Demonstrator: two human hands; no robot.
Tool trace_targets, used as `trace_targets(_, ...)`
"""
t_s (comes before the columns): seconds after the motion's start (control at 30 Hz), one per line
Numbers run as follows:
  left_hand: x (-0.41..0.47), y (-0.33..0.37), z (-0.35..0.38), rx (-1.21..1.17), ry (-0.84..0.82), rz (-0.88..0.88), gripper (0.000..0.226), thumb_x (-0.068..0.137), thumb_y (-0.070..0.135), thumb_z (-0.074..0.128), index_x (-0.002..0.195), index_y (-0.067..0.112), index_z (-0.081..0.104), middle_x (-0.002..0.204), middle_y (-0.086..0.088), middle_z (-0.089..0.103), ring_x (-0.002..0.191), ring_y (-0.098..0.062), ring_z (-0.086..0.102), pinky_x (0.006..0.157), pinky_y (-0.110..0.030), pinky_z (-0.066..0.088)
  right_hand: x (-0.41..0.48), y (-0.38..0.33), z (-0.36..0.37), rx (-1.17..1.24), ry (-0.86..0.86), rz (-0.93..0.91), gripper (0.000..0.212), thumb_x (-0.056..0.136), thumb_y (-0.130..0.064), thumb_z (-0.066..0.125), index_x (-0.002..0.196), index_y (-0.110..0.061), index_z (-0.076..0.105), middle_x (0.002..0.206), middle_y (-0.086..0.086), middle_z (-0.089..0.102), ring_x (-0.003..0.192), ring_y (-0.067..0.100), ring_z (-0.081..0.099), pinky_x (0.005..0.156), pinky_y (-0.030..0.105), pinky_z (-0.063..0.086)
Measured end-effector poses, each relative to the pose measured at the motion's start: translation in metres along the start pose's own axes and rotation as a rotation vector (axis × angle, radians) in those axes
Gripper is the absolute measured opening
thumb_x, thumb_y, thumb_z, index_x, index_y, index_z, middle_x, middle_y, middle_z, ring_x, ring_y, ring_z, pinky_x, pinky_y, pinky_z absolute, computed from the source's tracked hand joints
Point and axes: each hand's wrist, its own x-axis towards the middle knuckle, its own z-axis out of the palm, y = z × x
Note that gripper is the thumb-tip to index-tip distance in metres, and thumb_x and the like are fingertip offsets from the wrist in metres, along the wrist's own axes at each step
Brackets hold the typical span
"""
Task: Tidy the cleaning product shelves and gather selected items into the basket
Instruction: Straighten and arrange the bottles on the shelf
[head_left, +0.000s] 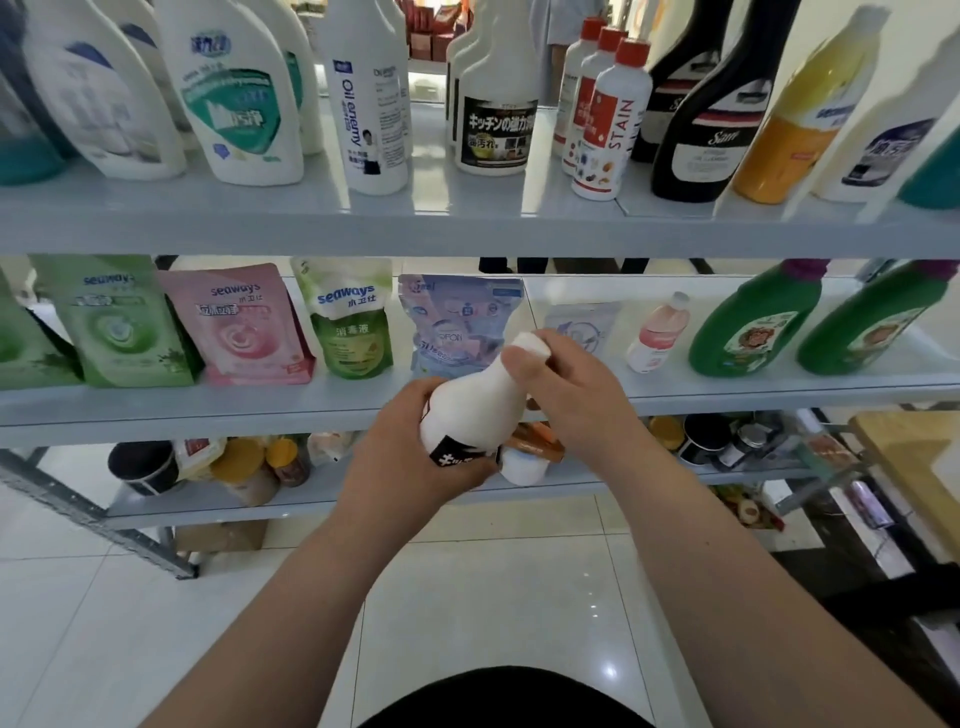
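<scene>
White bottle (470, 410): up in the air in front of the middle shelf, held by both hands. It is tilted, with its top leaning to the right. A black label shows near its bottom.
Left grip (415, 460): wrapped round the fat lower part of the bottle, fingers curled under it beside the black label.
Right grip (571, 400): grasping the top of the bottle, with thumb and fingers pinching the white cap (530, 345).
Middle shelf (208, 410): just behind the hands. A blue pouch (457, 317) stands right behind the bottle. To its left are a green and white pouch (353, 322) and a pink pouch (244, 327). To its right are a small pink bottle (657, 332) and two big green bottles (753, 327).
Top shelf (467, 228): a bottle with the same black label (496, 130) stands here. It is between the Oil enemy bottle (369, 114) and the red-capped STAIN bottle (610, 130).
Bottom shelf (322, 499): cans and jars, too blurry to name.
Floor (493, 597): shiny white tiles under the arms.
</scene>
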Motion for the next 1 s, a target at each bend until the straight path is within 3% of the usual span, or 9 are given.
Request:
trace_targets(0.07,-0.002,-0.007,-0.008,0.133,0.046,0.051,0.078,0.059,0.046,0.093,0.124,0.049,0.049,0.114,0.025,0.059,0.102,-0.004,0.057,0.08,-0.027,0.053,0.002,-0.008,0.003,-0.2,0.045,-0.097,0.044,0.083,-0.071,0.051,0.086,-0.028,0.057,0.078,-0.005,0.056,0.069,0.005,0.052,0.061,0.028,0.043)
trace_targets(0.2,-0.005,-0.016,-0.028,0.334,0.101,0.13,0.087,0.061,0.046,0.093,0.135,0.034,0.049,0.121,0.011,0.059,0.101,-0.013,0.055,0.076,-0.028,0.043,0.01,-0.02,0.018,-0.584,0.038,-0.127,0.042,0.103,-0.059,0.035,0.088,-0.023,0.051,0.073,-0.008,0.053,0.069,0.012,0.052,0.057,0.032,0.036)
trace_targets(0.37,-0.008,-0.024,-0.065,0.156,-0.068,0.031,0.08,0.052,0.061,0.086,0.121,0.058,0.045,0.112,0.031,0.059,0.093,0.004,0.057,0.073,-0.019,0.049,0.009,-0.039,0.036,-0.682,0.058,-0.437,0.039,0.101,-0.048,0.018,0.082,-0.023,0.043,0.062,-0.011,0.038,0.056,0.012,0.041,0.052,0.034,0.03)
trace_targets(0.47,-0.01,-0.028,-0.087,-0.004,-0.205,-0.015,0.074,0.048,0.061,0.085,0.111,0.07,0.048,0.106,0.04,0.061,0.094,0.013,0.061,0.061,-0.008,0.05,0.006,-0.052,0.043,-0.626,0.074,-0.645,0.026,0.1,-0.036,0.029,0.077,-0.027,0.037,0.059,-0.019,0.026,0.05,0.001,0.031,0.049,0.025,0.02)
trace_targets(0.53,-0.011,-0.031,-0.094,-0.066,-0.261,-0.038,0.075,0.047,0.059,0.086,0.11,0.072,0.049,0.106,0.04,0.063,0.095,0.013,0.062,0.064,-0.005,0.049,0.006,-0.058,0.049,-0.589,0.089,-0.686,0.026,0.1,-0.032,0.032,0.074,-0.027,0.036,0.058,-0.02,0.023,0.049,0.011,0.03,0.05,0.026,0.019)
trace_targets(0.67,-0.008,-0.029,-0.093,-0.114,-0.212,-0.054,0.072,0.045,0.063,0.085,0.106,0.074,0.048,0.105,0.042,0.062,0.093,0.013,0.063,0.063,-0.005,0.05,0.014,-0.064,0.06,-0.517,0.128,-0.495,0.038,0.104,-0.033,0.035,0.067,-0.036,0.031,0.054,-0.013,0.039,0.054,0.006,0.042,0.053,0.022,0.026)
trace_targets(0.83,0.011,-0.015,-0.078,-0.036,-0.122,-0.03,0.067,0.046,0.067,0.079,0.103,0.07,0.045,0.104,0.044,0.055,0.091,0.01,0.059,0.069,-0.023,0.058,0.034,-0.063,0.05,-0.451,0.104,-0.129,0.043,0.107,-0.043,0.038,0.069,-0.024,0.044,0.067,-0.005,0.049,0.069,0.015,0.047,0.064,0.038,0.036)
trace_targets(0.93,0.031,-0.007,-0.07,-0.13,-0.093,-0.031,0.068,0.055,0.073,0.077,0.116,0.06,0.05,0.104,0.038,0.063,0.094,0.014,0.06,0.073,-0.018,0.051,0.04,-0.061,0.041,-0.042,0.11,-0.144,0.038,0.094,-0.064,0.05,0.073,-0.033,0.053,0.073,-0.016,0.054,0.069,0.003,0.05,0.063,0.023,0.039)
trace_targets(1.0,0.049,0.004,-0.065,-0.314,-0.068,-0.09,0.06,0.062,0.085,0.064,0.115,0.059,0.058,0.106,0.03,0.07,0.097,0.01,0.065,0.074,-0.015,0.053,0.044,-0.054,0.036,0.106,0.047,-0.146,0.027,0.083,-0.069,0.055,0.091,-0.045,0.063,0.095,-0.015,0.064,0.087,-0.003,0.06,0.073,0.014,0.047)
